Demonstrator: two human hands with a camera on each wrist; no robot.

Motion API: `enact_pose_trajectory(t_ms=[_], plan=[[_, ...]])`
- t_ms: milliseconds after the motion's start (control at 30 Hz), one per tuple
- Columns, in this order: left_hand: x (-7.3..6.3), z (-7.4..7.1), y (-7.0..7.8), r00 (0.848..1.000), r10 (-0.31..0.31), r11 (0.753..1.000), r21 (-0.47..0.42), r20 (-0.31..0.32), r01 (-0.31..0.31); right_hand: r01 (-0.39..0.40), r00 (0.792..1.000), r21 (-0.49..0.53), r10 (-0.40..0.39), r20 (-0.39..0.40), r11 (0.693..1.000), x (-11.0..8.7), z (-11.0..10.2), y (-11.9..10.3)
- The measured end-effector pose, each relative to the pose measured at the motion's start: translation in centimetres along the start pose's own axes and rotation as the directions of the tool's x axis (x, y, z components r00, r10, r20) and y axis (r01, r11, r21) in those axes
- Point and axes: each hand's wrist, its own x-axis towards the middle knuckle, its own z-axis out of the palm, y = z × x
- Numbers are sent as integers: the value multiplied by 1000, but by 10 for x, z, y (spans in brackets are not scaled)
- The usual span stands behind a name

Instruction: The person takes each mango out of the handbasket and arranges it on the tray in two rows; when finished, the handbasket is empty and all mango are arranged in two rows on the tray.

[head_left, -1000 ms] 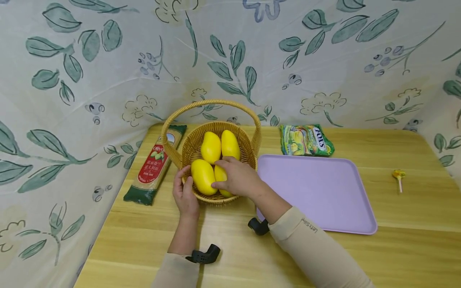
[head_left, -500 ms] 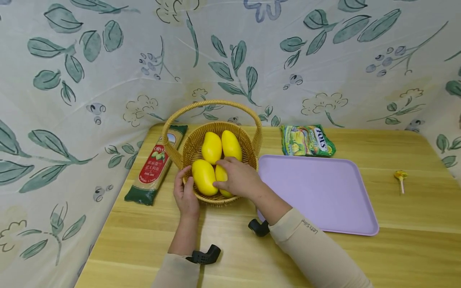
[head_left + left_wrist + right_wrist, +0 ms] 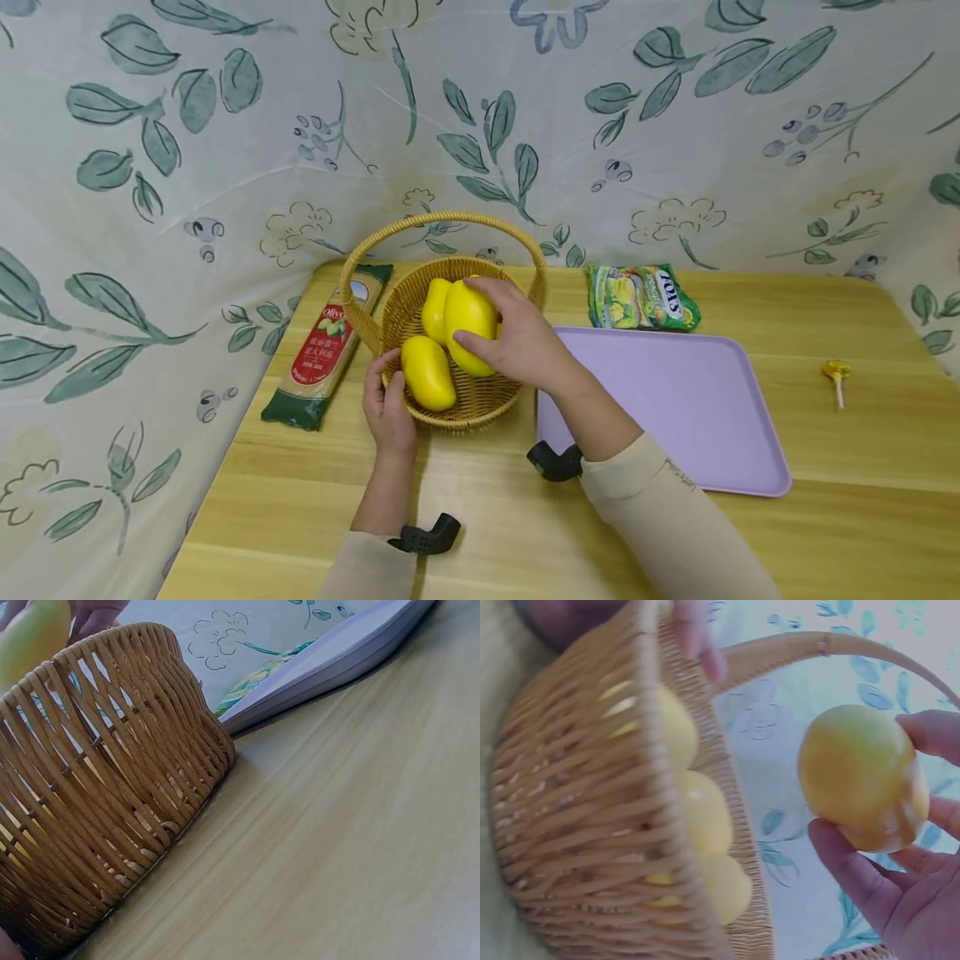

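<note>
A yellow mango [image 3: 471, 327] is held in my right hand [image 3: 528, 346], raised above the wicker basket [image 3: 459, 423]. In the right wrist view, thumb and fingers grip this mango [image 3: 859, 776] from the side, apart from the basket's rim. Three other mangoes lie inside: one at the front left [image 3: 428, 375], one at the back [image 3: 435, 310], and one mostly hidden behind the held fruit. My left hand [image 3: 392, 412] holds the basket's front-left rim, its fingertips reaching over the edge. The basket stands upright on the table with its arched handle [image 3: 442, 218] up.
Left of the basket lies a pasta packet [image 3: 326, 350]. A lilac tray [image 3: 667, 408] sits close on the right, with a green candy bag [image 3: 641, 297] behind it. Farther right is a lollipop [image 3: 836, 375] on the wooden table [image 3: 495, 533]. A floral cloth [image 3: 465, 108] hangs behind.
My right hand has lifted the front-right mango from among the others, up and slightly away toward the back. My left hand stays on the basket rim.
</note>
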Motion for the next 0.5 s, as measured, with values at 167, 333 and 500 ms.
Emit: enact_pose_trajectory(t_ms=[167, 333, 500], plan=[[-1, 0, 0, 1000, -7, 1000, -4, -6, 7, -2, 996, 201, 20, -84, 980, -10, -14, 0], [-1, 1, 0, 1000, 9, 1000, 1, -1, -9, -12, 996, 353, 43, -80, 935, -25, -19, 6], [-1, 1, 0, 1000, 18, 1000, -3, -5, -18, -6, 998, 374, 26, -49, 928, -42, -17, 19]])
